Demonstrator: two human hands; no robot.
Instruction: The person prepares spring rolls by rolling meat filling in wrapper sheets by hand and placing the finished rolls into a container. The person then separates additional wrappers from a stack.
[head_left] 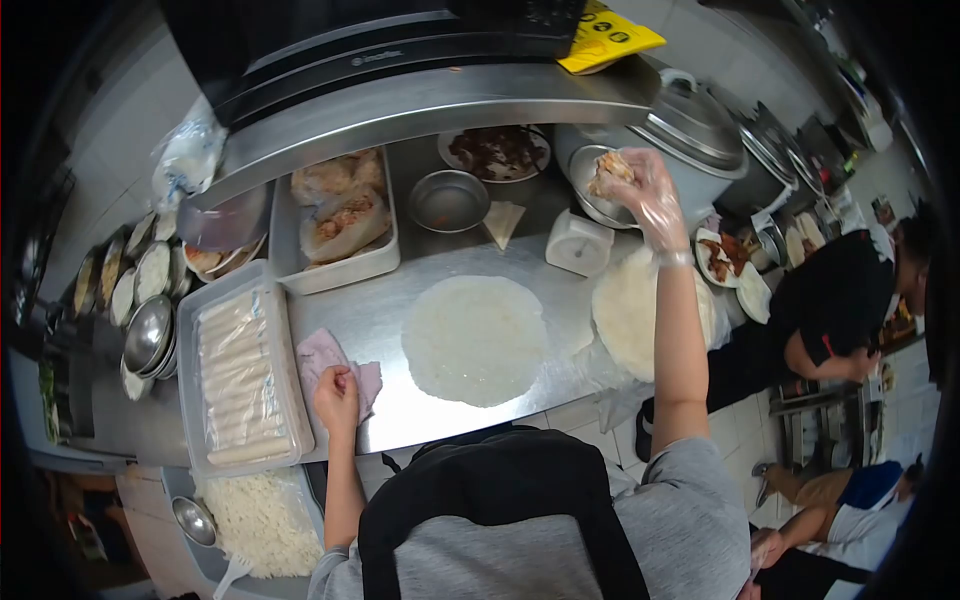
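Observation:
My right hand [645,195], in a clear plastic glove, grips a clump of orange-white shredded filling [610,175] above a metal bowl [583,180]. That bowl rests on a white kitchen scale [578,243]. My left hand [337,398] is bare, its fingers curled on a pink cloth [325,352] at the counter's front edge. Between the hands a round, pale wrapper sheet [474,341] lies flat on the steel counter. A stack of similar sheets [640,310] sits beneath my right forearm. A small folded wrapper piece [503,222] lies behind the flat sheet.
To the left stand a tub of wrapped rolls [240,370] and a tub of bagged filling [345,235]. An empty metal bowl [449,201] and a plate of dark food [495,152] sit under the steel shelf [440,110]. Two people [830,300] are at the right.

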